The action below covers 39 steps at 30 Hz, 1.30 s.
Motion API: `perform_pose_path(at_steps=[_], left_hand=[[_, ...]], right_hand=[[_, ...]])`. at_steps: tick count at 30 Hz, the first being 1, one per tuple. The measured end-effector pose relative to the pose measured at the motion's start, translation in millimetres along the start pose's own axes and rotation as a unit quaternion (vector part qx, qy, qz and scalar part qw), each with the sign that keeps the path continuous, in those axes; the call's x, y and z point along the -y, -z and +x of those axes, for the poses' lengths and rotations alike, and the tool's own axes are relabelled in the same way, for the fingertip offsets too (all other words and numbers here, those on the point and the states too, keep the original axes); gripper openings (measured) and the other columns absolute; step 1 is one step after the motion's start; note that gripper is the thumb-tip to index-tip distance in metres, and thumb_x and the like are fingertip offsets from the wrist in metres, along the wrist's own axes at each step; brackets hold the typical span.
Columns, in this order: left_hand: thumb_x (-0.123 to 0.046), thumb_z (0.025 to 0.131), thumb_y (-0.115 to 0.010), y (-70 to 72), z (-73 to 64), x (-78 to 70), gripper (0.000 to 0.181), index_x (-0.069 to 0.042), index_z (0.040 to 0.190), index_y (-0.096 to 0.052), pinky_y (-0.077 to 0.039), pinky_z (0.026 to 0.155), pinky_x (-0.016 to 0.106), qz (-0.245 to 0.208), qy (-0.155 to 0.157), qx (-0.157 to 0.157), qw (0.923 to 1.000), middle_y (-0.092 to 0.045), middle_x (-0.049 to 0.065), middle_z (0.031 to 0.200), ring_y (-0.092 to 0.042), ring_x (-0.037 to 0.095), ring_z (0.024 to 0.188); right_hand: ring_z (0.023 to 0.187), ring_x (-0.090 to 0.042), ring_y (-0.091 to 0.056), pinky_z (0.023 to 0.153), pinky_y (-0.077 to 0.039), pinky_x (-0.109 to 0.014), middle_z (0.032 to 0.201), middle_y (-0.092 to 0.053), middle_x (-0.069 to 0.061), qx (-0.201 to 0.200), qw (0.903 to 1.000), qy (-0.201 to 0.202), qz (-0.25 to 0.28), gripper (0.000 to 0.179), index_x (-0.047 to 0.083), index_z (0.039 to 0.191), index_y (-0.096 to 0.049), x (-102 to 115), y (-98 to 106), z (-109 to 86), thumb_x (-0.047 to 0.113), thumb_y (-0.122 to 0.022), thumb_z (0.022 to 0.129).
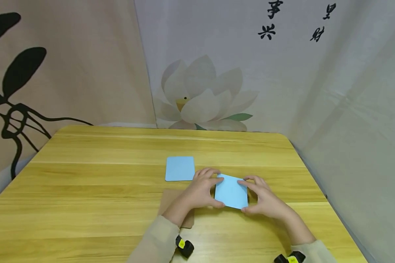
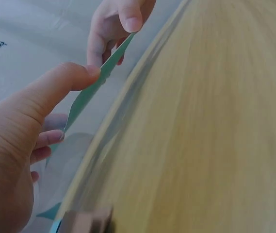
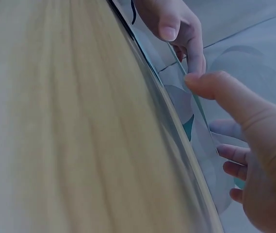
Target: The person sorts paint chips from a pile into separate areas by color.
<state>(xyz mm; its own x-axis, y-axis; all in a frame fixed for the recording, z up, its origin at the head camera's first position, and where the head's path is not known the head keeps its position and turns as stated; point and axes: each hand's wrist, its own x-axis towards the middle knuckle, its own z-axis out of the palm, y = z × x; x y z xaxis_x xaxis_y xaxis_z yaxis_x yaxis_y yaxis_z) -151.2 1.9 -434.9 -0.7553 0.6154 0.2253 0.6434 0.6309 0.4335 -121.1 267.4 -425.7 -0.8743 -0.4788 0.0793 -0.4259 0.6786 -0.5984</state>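
A light blue square sheet (image 1: 231, 193) is held up above the table between both hands in the head view. My left hand (image 1: 201, 190) grips its left side, thumb at the lower edge and fingers at the upper left. On the opposite side my right hand (image 1: 264, 199) holds it likewise, thumb at the lower right corner. Both wrist views show the thin sheet edge-on, as a greenish strip (image 2: 86, 95) in the left one and a narrow sliver (image 3: 199, 108) in the right one. Its far face is hidden.
Beyond the left hand, a light blue square with rounded corners (image 1: 180, 168) lies flat on the wooden table (image 1: 95, 190). A brown flat piece (image 1: 169, 200) lies partly hidden under the left forearm. Printed curtains (image 1: 283, 80) hang behind the table's far edge.
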Motion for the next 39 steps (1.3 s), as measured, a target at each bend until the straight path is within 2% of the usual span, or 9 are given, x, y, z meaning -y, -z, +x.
perform_pose_path(at_steps=[5,14,21,31,39], left_hand=[[-0.058,0.069,-0.077,6.1,-6.5,9.4,0.084,-0.013,0.136,-0.056,-0.019,0.106,0.052,-0.013,0.012,-0.003,0.9998,-0.041,0.004,0.143,-0.027,0.024,0.134],[-0.056,0.070,-0.078,19.2,-21.6,31.5,0.083,-0.010,0.135,-0.056,-0.016,0.107,0.053,-0.024,0.022,-0.031,0.9990,-0.042,0.006,0.143,-0.027,0.026,0.134],[-0.050,0.068,-0.082,30.0,-32.6,52.1,0.081,-0.006,0.132,-0.059,-0.015,0.105,0.057,-0.035,0.017,-0.061,0.9974,-0.044,0.010,0.140,-0.029,0.034,0.133],[-0.048,0.068,-0.083,45.6,-44.3,77.7,0.082,-0.005,0.133,-0.058,-0.013,0.105,0.058,-0.043,0.036,-0.067,0.9962,-0.043,0.010,0.142,-0.028,0.033,0.133],[-0.047,0.067,-0.084,55.3,-49.7,97.0,0.081,-0.004,0.131,-0.059,-0.014,0.104,0.059,-0.032,0.040,-0.079,0.9956,-0.043,0.011,0.140,-0.028,0.035,0.132]], right_hand=[[0.128,-0.028,-0.027,0.094,-0.035,-0.056,0.141,-0.036,-0.004,0.006,0.9998,0.020,-0.004,0.083,0.020,0.141,-0.050,3,-4,12.7,0.035,-0.086,0.067],[0.129,-0.028,-0.027,0.095,-0.035,-0.054,0.143,-0.034,-0.009,0.018,0.9989,0.043,-0.005,0.083,0.020,0.142,-0.048,16,-14,42.0,0.033,-0.086,0.069],[0.128,-0.028,-0.028,0.095,-0.036,-0.051,0.142,-0.034,-0.007,0.022,0.9980,0.059,0.000,0.082,0.018,0.142,-0.048,26,-24,65.1,0.034,-0.085,0.070],[0.130,-0.028,-0.026,0.098,-0.033,-0.053,0.144,-0.032,-0.013,0.039,0.9963,0.077,-0.003,0.082,0.013,0.142,-0.048,40,-35,97.0,0.034,-0.083,0.071],[0.130,-0.028,-0.024,0.100,-0.031,-0.053,0.143,-0.032,-0.012,0.055,0.9945,0.087,-0.017,0.082,0.014,0.142,-0.048,46,-44,123.3,0.036,-0.082,0.072]])
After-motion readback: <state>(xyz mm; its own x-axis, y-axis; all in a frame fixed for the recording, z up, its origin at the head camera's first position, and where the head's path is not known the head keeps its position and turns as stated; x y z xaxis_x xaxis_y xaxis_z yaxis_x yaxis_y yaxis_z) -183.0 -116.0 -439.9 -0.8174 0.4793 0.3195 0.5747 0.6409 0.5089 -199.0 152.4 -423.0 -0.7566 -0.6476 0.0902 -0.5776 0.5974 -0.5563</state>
